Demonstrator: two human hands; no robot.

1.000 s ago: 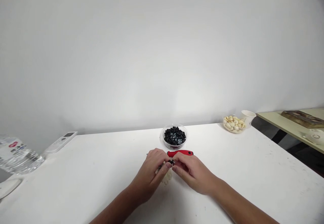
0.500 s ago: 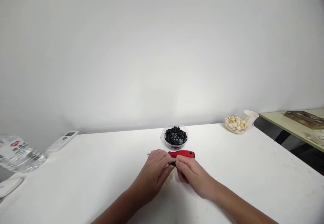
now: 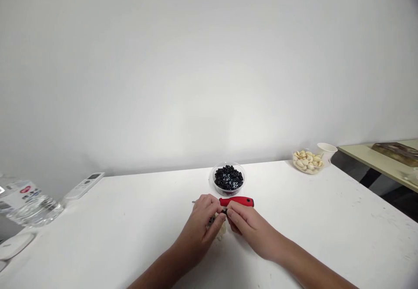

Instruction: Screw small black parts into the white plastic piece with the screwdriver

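Note:
Both hands meet over the front middle of the white table. My left hand [image 3: 204, 223] is closed, thumb and fingers pinching one end of a small black piece [image 3: 224, 210]. The fingertips of my right hand [image 3: 246, 221] pinch its other end. Beneath my left hand, partly hidden, lie dark bits [image 3: 211, 221] and some pale crumbly stuff [image 3: 221, 232]. Just behind the hands lies a screwdriver [image 3: 238, 201] with a red handle; the left fingers cover part of its shaft. Farther back stands a clear round bowl [image 3: 243, 183] full of small, shiny black pieces.
At the back right stand a clear container of pale, flat seed-like pieces [image 3: 308, 162] and a white cup [image 3: 327, 149]. On the left are a water bottle [image 3: 31, 204], a white remote control [image 3: 85, 185] and a white mouse-like object [image 3: 15, 246]. A wall [image 3: 209, 71] rises behind the table.
The view has shifted slightly. My left fingers have lifted or parted a little, so dark bits beneath them now show. Both hands keep their pinch on the small black piece.

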